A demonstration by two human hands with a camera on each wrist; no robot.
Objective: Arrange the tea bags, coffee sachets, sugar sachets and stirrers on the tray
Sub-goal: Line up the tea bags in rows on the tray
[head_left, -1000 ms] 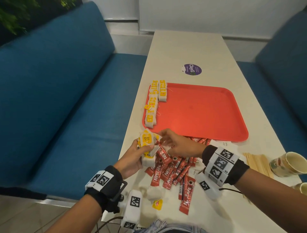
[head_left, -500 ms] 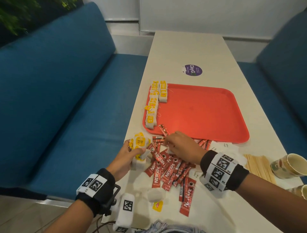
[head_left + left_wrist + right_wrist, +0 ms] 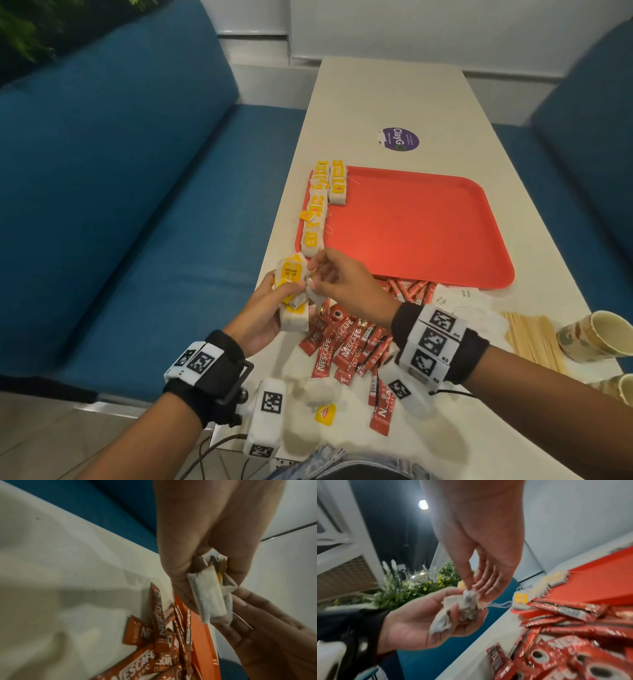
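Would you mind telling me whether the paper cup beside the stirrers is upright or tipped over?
Tipped over: the paper cup lies on its side on the table, its open mouth facing sideways, beside the stirrers.

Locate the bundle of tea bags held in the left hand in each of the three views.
Head: tea bag bundle, left of centre, gripped by left hand.
Left wrist: upper right, under the fingers.
Right wrist: centre, in the palm.
Shared landmark: red tray.

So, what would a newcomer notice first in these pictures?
First the red tray at mid-table, mostly bare, with tea bags lined along its left edge. Then the left hand gripping a bunch of tea bags while the right hand pinches one, above a heap of red coffee sachets.
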